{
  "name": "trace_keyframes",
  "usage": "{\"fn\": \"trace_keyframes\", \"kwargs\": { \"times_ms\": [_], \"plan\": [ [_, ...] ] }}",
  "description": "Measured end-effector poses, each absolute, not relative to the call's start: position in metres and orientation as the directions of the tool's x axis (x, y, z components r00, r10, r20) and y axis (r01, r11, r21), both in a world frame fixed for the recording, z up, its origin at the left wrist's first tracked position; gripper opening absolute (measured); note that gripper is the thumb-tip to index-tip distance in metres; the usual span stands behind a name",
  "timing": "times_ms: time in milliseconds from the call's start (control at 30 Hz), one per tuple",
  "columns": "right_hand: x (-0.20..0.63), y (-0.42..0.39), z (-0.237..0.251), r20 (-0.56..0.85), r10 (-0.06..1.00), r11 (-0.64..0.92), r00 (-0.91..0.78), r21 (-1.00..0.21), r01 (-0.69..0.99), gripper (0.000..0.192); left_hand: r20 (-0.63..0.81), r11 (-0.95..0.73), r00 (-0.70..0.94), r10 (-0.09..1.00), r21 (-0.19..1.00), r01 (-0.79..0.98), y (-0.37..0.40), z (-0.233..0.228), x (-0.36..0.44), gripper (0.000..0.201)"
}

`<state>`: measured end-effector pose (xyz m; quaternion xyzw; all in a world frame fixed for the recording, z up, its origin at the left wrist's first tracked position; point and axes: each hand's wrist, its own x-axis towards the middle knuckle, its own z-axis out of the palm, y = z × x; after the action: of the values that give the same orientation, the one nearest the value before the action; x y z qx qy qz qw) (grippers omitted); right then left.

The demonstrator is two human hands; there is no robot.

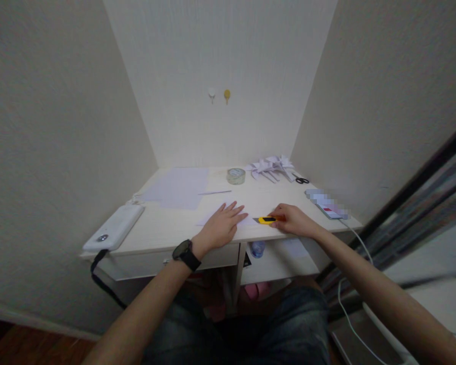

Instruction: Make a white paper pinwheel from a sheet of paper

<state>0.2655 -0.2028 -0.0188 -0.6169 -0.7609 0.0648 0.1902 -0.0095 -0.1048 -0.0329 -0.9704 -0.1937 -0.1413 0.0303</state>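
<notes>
Our left hand [221,226], fingers spread, pins one paper sheet [228,219] at the desk's [155,230] near edge; our right hand [293,220] clamps one yellow utility knife [266,219] at its three o'clock. Bare desktop lies toward twelve o'clock, before one tape roll [236,175].

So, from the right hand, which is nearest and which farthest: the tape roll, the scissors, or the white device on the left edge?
From the right hand:
1. Tape roll, back centre.
2. Scissors, back right; too close to call with the tape.
3. White device, far left edge.
</notes>
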Motion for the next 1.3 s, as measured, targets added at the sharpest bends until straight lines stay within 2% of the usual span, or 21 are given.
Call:
{"fn": "trace_keyframes", "kwargs": {
  "times_ms": [233, 633, 733, 900, 1067, 1300],
  "plan": [
    [0.262, -0.205, -0.017, 0.201, 0.965, 0.232, -0.17, -0.339, 0.912, 0.033, 0.182, -0.888, 0.871, 0.457, 0.042, 0.457, -0.109, -0.036, -0.002, 0.052],
    [0.253, -0.209, -0.017, 0.231, 0.953, 0.266, -0.196, -0.325, 0.908, 0.035, 0.183, -0.897, 0.88, 0.438, 0.025, 0.442, -0.11, -0.037, -0.002, 0.05],
    [0.244, -0.206, -0.025, 0.309, 0.939, 0.246, -0.151, -0.296, 0.923, 0.039, 0.19, -0.904, 0.887, 0.421, 0.017, 0.426, -0.107, -0.04, -0.002, 0.051],
    [0.223, -0.197, -0.041, 0.396, 0.914, 0.219, -0.088, -0.299, 0.929, 0.032, 0.182, -0.898, 0.884, 0.431, -0.003, 0.439, -0.108, -0.041, -0.001, 0.055],
    [0.215, -0.189, -0.044, 0.408, 0.912, 0.18, -0.034, -0.326, 0.928, 0.028, 0.18, -0.893, 0.879, 0.442, 0.002, 0.449, -0.112, -0.039, -0.001, 0.054],
    [0.207, -0.184, -0.046, 0.425, 0.899, 0.042, 0.106, -0.324, 0.945, 0.024, 0.206, -0.914, 0.893, 0.401, 0.026, 0.404, -0.107, -0.041, -0.001, 0.052]
  ]
}}
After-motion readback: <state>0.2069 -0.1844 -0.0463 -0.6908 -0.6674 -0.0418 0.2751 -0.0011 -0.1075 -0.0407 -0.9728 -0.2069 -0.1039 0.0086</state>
